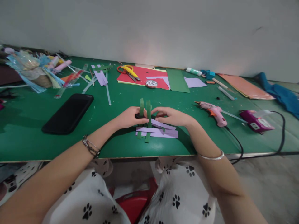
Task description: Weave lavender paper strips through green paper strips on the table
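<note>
Lilac paper strips (163, 131) lie across the table in front of me, interlaced with two upright green paper strips (149, 113). The upper ends of the green strips are bent up off the table. My left hand (130, 118) is closed round the green strips from the left, its thumb lying across their front. From the right, my right hand (171, 116) has its fingers curled, with the index fingertip at the right-hand green strip. Another lilac strip slants just below its fingers. The grip of the right fingertips is partly hidden.
A black phone (68, 114) lies left. Behind are scissors (129, 72), red paper (142, 74), green paper (178, 80) and a glue stick (193, 71). To the right lies a pink glue gun (213, 112), its cable running over the table's front edge. Craft scraps fill the far left.
</note>
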`<state>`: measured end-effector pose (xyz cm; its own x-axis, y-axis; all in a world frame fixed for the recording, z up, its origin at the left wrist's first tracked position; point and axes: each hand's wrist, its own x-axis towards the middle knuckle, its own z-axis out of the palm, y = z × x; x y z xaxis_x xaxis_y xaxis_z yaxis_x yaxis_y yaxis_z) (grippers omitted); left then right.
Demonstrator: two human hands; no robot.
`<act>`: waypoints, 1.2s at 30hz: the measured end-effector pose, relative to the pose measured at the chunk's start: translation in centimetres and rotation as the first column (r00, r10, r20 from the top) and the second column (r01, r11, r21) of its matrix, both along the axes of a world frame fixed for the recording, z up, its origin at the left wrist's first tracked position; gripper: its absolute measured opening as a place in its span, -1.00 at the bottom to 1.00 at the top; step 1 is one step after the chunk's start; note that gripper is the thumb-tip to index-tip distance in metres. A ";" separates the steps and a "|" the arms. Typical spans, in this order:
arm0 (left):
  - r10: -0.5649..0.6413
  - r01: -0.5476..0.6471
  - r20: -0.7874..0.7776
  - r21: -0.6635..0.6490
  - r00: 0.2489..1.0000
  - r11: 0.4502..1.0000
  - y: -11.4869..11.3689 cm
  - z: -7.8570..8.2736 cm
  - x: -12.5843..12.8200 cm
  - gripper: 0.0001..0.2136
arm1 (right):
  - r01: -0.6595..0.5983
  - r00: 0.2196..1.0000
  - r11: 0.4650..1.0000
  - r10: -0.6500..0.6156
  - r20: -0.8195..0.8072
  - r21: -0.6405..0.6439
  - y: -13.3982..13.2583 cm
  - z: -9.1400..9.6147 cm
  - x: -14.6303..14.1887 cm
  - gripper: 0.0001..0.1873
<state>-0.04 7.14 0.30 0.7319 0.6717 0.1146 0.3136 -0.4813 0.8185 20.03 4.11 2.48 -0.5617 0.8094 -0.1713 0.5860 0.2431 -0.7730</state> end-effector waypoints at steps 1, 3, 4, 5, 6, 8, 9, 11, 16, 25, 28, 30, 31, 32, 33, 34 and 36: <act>-0.001 0.001 -0.003 0.000 1.000 1.000 0.0 0.0 0.0 -0.81 | 0.018 1.000 0.999 -0.019 -0.021 -0.030 0.0 0.0 -0.1 -0.77; -0.005 0.006 -0.009 0.003 1.000 1.000 0.1 -0.1 0.0 -0.81 | 0.096 0.992 0.991 -0.103 -0.068 -0.094 0.0 0.1 -0.4 -0.77; -0.009 0.009 -0.009 0.006 1.000 1.000 0.1 -0.1 0.0 -0.80 | 0.151 0.982 0.980 -0.164 -0.092 -0.131 0.0 0.1 -0.6 -0.77; -0.012 0.012 -0.007 0.010 1.000 1.000 0.1 -0.1 0.0 -0.80 | 0.205 0.967 0.963 -0.227 -0.114 -0.174 0.1 0.2 -0.7 -0.77; -0.013 0.013 -0.004 0.014 1.000 1.000 0.1 -0.1 0.0 -0.80 | 0.252 0.949 0.943 -0.286 -0.137 -0.218 0.1 0.3 -0.8 -0.76; -0.013 0.013 -0.004 0.021 1.000 1.000 0.1 -0.1 -0.1 -0.80 | 0.312 0.909 0.904 -0.373 -0.185 -0.291 0.1 0.4 -0.9 -0.76; -0.013 0.013 -0.008 0.025 1.000 1.000 0.1 -0.1 -0.1 -0.80 | 0.322 0.892 0.891 -0.399 -0.212 -0.319 0.1 0.5 -0.8 -0.76; -0.011 0.012 -0.021 0.027 1.000 1.000 0.1 -0.1 -0.1 -0.80 | 0.306 0.872 0.877 -0.415 -0.262 -0.369 -0.1 0.7 -0.6 -0.76; -0.012 0.012 -0.028 0.015 1.000 1.000 0.2 -0.2 -0.1 -0.79 | 0.254 0.832 0.862 -0.426 -0.356 -0.439 -0.3 0.7 -0.2 -0.71; -0.011 0.012 -0.023 0.006 1.000 1.000 0.0 0.0 -0.1 -0.79 | 0.490 0.795 0.863 -0.500 -0.342 -0.122 0.4 -0.1 0.2 -0.76; 0.002 -0.002 -0.021 0.004 1.000 1.000 0.0 0.0 -0.1 -0.80 | 0.427 0.866 0.902 -0.386 -0.317 0.070 0.1 -0.1 -0.3 -0.81; 0.015 -0.015 -0.018 -0.002 1.000 1.000 0.0 0.0 -0.1 -0.80 | 0.308 0.926 0.946 -0.272 -0.262 0.106 -0.2 0.1 -0.7 -0.80; 0.020 -0.020 -0.019 -0.003 1.000 1.000 0.0 -0.1 -0.1 -0.79 | 0.240 0.954 0.964 -0.213 -0.211 0.111 -0.4 0.2 -0.8 -0.79; 0.026 -0.026 -0.020 -0.002 0.999 1.000 0.0 -0.2 -0.1 -0.78 | 0.178 0.976 0.977 -0.160 -0.148 0.115 -0.6 0.3 -0.9 -0.78; 0.031 -0.031 -0.021 0.001 0.999 1.000 0.0 -0.2 -0.1 -0.77 | 0.123 0.990 0.985 -0.113 -0.082 0.118 -0.7 0.3 -1.0 -0.78; 0.037 -0.037 -0.023 0.005 0.999 0.999 0.1 -0.3 -0.1 -0.77 | 0.078 0.997 0.990 -0.075 -0.025 0.118 -0.8 0.3 -1.0 -0.79; 0.045 -0.044 -0.030 0.010 0.999 0.999 0.1 -0.4 -0.1 -0.75 | 0.031 0.999 0.995 -0.033 0.023 0.098 -0.9 0.2 -1.0 -0.83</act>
<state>-0.11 7.26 -0.09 0.7046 0.7026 0.0996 0.3594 -0.4742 0.8037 18.98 3.23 2.71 -0.5318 0.8405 -0.1037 0.6129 0.2975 -0.7320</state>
